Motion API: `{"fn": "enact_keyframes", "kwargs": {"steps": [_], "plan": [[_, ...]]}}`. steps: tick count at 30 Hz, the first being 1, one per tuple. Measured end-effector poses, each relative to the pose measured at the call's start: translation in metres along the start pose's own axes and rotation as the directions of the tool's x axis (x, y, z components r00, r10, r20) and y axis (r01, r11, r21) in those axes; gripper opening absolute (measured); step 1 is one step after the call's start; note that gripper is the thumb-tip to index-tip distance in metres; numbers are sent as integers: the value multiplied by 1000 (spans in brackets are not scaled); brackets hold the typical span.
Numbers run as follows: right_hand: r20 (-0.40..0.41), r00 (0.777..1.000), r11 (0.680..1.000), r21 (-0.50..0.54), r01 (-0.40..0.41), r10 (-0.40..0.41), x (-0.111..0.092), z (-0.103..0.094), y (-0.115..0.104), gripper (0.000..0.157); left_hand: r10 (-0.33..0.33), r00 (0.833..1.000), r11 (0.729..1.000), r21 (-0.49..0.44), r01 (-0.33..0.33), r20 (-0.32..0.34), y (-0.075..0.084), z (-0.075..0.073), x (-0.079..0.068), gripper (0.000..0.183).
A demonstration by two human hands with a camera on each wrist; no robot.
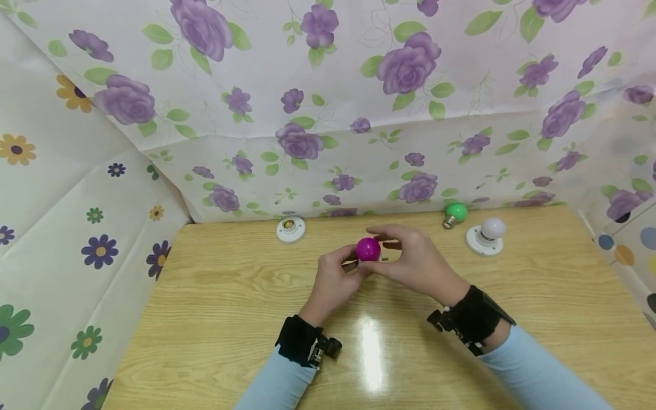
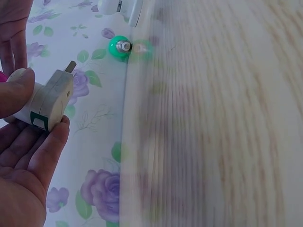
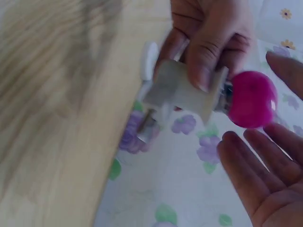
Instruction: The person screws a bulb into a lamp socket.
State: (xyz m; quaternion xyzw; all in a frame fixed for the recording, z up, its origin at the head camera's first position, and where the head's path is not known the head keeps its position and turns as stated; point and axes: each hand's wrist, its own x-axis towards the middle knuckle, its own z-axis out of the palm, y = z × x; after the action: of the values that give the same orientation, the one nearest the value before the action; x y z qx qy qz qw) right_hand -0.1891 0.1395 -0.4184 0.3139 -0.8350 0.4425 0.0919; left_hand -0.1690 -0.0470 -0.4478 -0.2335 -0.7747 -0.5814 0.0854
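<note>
A magenta light bulb (image 1: 368,249) sits in a white plug-in lamp holder (image 3: 182,90), its metal screw base partly showing at the holder's mouth. My left hand (image 1: 333,282) grips the holder, thumb on one side and fingers on the other. Metal plug pins stick out of the holder's far end in both wrist views. Around the bulb, my right hand (image 1: 417,262) is spread with thumb and fingers on opposite sides. In the right wrist view, the fingertips (image 3: 232,137) are close to the bulb without gripping it.
At the back of the wooden table (image 1: 230,296) stands a round white lamp base (image 1: 283,232) without a bulb. To the right lie a green bulb (image 1: 456,212) and a second round base (image 1: 484,247) carrying a white bulb (image 1: 493,228). A flowered cloth (image 1: 353,171) hangs behind.
</note>
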Motion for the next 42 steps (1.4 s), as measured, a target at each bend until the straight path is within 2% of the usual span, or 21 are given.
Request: {"fn": "enact_keyframes", "kwargs": {"steps": [3,8,10,13,17,22,31,35,39,42], "plan": [[64,997,999,-34,38,-36,2,-6,0,61,-4,1000,1000,-5,4,13,0,-1,0,26],[173,974,984,-69,163,-149,7,-10,2,52,-16,999,1000,-12,16,42,1,-2,1,26],[194,967,981,-67,183,-167,8,-9,2,48,-18,999,1000,-13,19,49,1,-2,1,27],[196,968,983,-56,173,-159,8,-9,0,44,-8,999,1000,-11,9,51,2,-1,1,27],[173,976,991,-16,135,-131,8,-7,-2,41,18,999,1000,-8,-17,34,1,0,1,26],[90,989,993,2,114,-114,7,-3,-4,39,45,999,999,-9,-45,-4,1,2,0,29],[-46,992,992,-58,113,-116,3,5,-5,39,55,996,998,29,-53,-72,1,4,-1,28],[-105,990,992,-97,79,-89,1,7,-5,39,55,995,998,28,-53,-81,0,5,0,25],[-125,990,993,-110,44,-58,0,10,-6,38,53,996,999,15,-52,-67,-15,8,0,25],[-94,995,993,-111,26,-37,0,10,-6,38,21,999,1000,3,-20,-49,-31,10,-1,26]]}}
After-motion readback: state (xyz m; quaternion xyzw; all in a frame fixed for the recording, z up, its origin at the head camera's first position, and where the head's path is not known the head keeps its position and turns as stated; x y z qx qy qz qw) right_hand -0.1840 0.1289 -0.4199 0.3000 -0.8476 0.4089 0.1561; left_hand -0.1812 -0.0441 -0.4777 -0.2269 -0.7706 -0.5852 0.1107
